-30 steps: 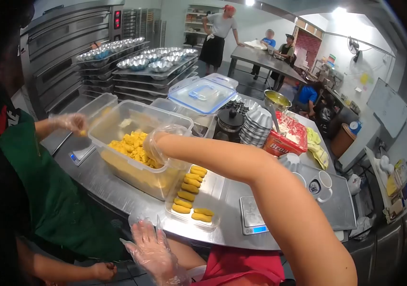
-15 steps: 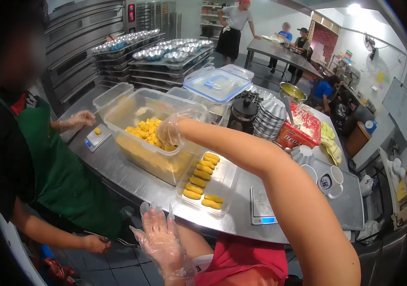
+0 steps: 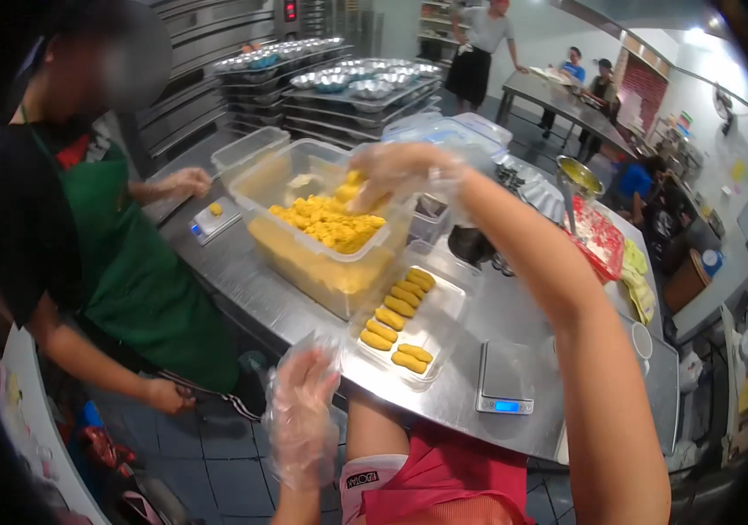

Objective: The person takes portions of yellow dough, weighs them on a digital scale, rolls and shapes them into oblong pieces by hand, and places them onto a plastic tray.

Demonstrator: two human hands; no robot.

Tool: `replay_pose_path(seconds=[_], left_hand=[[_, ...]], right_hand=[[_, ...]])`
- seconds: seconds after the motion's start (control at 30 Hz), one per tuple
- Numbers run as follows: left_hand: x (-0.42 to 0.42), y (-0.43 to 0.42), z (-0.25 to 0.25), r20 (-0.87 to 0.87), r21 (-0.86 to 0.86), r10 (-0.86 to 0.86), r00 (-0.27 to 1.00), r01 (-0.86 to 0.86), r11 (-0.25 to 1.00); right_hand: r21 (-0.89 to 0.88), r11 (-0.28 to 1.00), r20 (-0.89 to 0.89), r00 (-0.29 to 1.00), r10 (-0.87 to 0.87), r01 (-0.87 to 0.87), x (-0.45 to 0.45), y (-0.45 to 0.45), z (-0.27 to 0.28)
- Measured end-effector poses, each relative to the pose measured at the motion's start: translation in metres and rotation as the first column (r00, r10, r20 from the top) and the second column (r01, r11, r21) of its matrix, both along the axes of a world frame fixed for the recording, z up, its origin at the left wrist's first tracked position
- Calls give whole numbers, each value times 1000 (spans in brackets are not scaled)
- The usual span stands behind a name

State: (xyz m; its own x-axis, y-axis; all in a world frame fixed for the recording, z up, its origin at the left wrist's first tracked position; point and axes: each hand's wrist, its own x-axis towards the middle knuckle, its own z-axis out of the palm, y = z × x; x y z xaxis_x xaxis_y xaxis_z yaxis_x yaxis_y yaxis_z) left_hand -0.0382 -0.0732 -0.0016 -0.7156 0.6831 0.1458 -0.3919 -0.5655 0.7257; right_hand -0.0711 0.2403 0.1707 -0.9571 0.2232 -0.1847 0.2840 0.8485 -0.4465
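My right hand (image 3: 400,179), in a clear plastic glove, is closed on a clump of yellow dough (image 3: 350,187) above a large clear plastic bin (image 3: 304,276). Crumbly yellow dough (image 3: 326,226) fills part of this bin. My left hand (image 3: 304,411), also gloved, is raised in front of the table edge with its fingers stretched up and nothing in it. Between my hands, a shallow clear tray (image 3: 431,337) holds several finger-shaped dough pieces (image 3: 400,307) in rows. To the tray's right lies a digital scale (image 3: 507,376) with a lit display.
At left stands a person in a green apron (image 3: 151,262), a gloved hand (image 3: 186,182) near a second scale (image 3: 215,223) bearing a small dough piece. Stacked trays of metal molds (image 3: 365,83), a red tub (image 3: 597,241) and a mug (image 3: 639,341) surround the work area. More people are farther back.
My right hand has lifted out of the bin with dough in it. My left hand has turned from palm-flat to edge-on. The view has shifted, moving the table contents rightward.
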Motion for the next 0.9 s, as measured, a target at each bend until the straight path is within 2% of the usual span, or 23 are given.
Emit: replay_pose_path(seconds=[0.03,0.07,0.13,0.2,0.27,0.33,0.4,0.43,0.53,0.57,0.67,0.7,0.77,0.83,0.9], left_hand=[[-8,3,17,-108,-37,-28,994,24,999],[-16,8,32,-213,-80,-60,975,44,996],[-35,31,55,-299,-75,-87,950,68,995],[-49,63,83,-389,-34,-24,921,12,999],[-67,106,94,-377,36,70,924,-61,997],[-90,143,88,-606,-16,124,785,-168,986],[-83,157,100,-355,62,-95,930,124,990],[-79,163,103,-223,125,-236,946,267,955],[-80,177,98,-220,169,-156,963,195,966],[-86,184,93,-189,207,-150,970,189,960],[-92,195,95,-180,223,22,983,19,975],[-95,196,96,-158,215,32,987,3,977],[-101,201,99,-113,195,48,992,-25,980],[-108,202,100,-127,142,2,992,16,990],[-120,206,100,-164,122,-10,986,30,992]], right_hand=[[-89,995,-117,991,-62,52,15,-3,7],[-192,981,-176,983,-48,13,25,-4,13],[-389,919,-294,954,-54,-68,40,-3,22],[-365,931,-283,955,-90,-21,44,7,19],[-349,937,-259,959,-118,21,51,2,22],[-336,941,-237,964,-122,37,60,-25,40],[-378,924,-295,953,-72,-47,59,-30,35],[-404,911,-319,946,-58,-80,59,-30,31],[-415,904,-376,924,-66,-104,54,-31,21],[-514,848,-393,914,-103,-126,59,-36,22],[-568,820,-456,858,-234,-78,47,-27,13],[-624,770,-485,839,-245,-136,46,-26,11],[-636,757,-483,842,-240,-149,37,-18,9],[-643,753,-471,847,-247,-139,32,-13,6],[-685,696,-490,843,-221,-215,28,-7,-5]])
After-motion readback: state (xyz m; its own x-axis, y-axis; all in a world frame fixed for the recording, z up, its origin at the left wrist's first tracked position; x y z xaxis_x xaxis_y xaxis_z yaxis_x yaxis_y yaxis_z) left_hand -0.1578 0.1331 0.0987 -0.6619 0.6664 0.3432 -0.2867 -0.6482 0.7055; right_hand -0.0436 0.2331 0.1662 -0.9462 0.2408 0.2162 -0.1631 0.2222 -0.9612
